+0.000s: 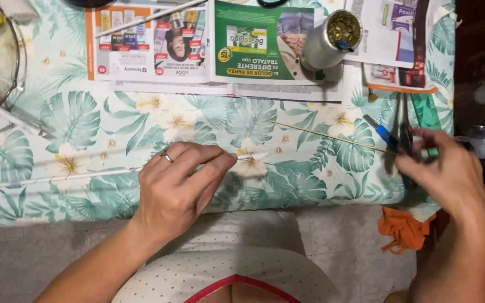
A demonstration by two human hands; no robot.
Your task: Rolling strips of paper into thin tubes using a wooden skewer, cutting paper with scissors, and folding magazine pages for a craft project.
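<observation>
Pinching a thin white paper tube (85,175) against the tablecloth (85,120), the left hand (178,185) is lying knuckles up, thumb and forefinger closed on the tube near its right end; a ring is showing on 1 finger. The tube is running long and straight, leftward toward the table edge. Judgement: keeping the pinch flat and low should stop so light a roll from unwinding or bending.

The right hand (442,174) is blurring at the table's right edge, fingers curled around dark-handled scissors (405,140); a blue-tipped tool (380,132) is lying just beside. A fine wooden skewer (332,136) is lying slantwise between the 2 hands, apart from the tube.

Cloth: glossy, printed with green leaves and pale flowers. Magazine pages (209,45) are spreading flat along the far side, and a metal can (329,39), round, with gold-coloured bits inside, is standing on them. An orange rag (402,230) is hanging crumpled below the table edge.
</observation>
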